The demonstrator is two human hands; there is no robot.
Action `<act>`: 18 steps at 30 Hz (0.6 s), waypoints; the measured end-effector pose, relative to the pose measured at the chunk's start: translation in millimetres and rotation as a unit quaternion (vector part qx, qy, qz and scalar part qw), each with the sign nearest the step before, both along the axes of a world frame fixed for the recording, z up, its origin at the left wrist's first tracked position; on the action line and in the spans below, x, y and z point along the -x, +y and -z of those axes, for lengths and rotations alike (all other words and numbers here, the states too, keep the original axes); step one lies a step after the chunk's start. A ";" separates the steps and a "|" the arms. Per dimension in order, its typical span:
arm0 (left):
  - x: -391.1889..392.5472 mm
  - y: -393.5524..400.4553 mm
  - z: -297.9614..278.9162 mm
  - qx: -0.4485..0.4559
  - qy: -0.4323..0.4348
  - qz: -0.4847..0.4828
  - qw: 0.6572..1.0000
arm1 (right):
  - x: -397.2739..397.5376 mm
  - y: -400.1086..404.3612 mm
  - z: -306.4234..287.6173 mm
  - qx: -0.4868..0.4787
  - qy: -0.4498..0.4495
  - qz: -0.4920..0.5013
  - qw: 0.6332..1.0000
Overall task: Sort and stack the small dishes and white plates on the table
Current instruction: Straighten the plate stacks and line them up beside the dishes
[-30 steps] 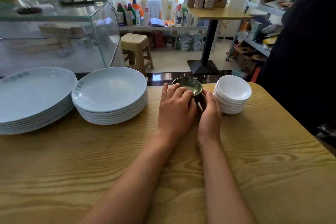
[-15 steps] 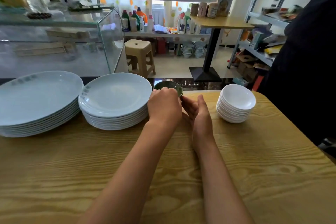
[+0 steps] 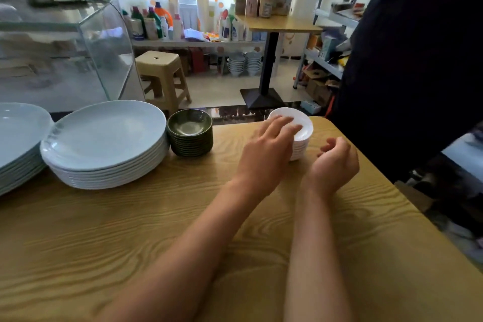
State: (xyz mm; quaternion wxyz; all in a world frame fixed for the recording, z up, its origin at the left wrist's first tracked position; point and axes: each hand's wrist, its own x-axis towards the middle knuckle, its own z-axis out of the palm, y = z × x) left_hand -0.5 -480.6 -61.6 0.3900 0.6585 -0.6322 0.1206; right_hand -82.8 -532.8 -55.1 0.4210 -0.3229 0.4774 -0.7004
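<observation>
Wood-grain table (image 3: 130, 238), viewed left to right. Far to the left of my hands sit two stacks of white plates (image 3: 104, 138); just beside them stands the stack of dark small dishes (image 3: 190, 132), grouped by kind. My left hand (image 3: 266, 154) spreads open fingers over the white small dishes (image 3: 304, 129), apparently to gather them. My right hand (image 3: 334, 162) hovers just beside them, loosely curled and empty, likely ready to steady that stack.

i saw a wooden table (image 3: 104, 238) carrying two white plate stacks (image 3: 104, 138), green dishes (image 3: 190, 133) and white dishes (image 3: 300, 144).
</observation>
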 end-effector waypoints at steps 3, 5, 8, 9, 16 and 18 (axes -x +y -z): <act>4.6 -12.8 15.9 0.018 -0.030 0.024 0.999 | 4.9 -13.6 2.9 -0.020 -0.004 -0.017 1.000; -2.3 -12.1 20.8 0.014 -0.022 0.016 1.000 | 4.1 -20.7 10.3 -0.062 -0.033 -0.064 0.995; -9.9 -12.0 22.9 -0.023 -0.034 0.008 0.999 | -0.9 -23.1 16.5 -0.090 -0.069 -0.143 0.983; -10.1 -12.9 22.0 -0.038 -0.040 0.004 0.998 | -3.2 -22.5 16.6 -0.081 -0.069 -0.162 0.981; -20.2 -8.3 9.8 -0.072 -0.093 -0.055 0.992 | -17.3 -16.2 20.2 -0.039 -0.034 -0.237 0.970; -22.5 -6.6 -1.8 -0.116 -0.123 -0.074 0.983 | -23.2 -15.2 20.4 -0.032 -0.019 -0.258 0.966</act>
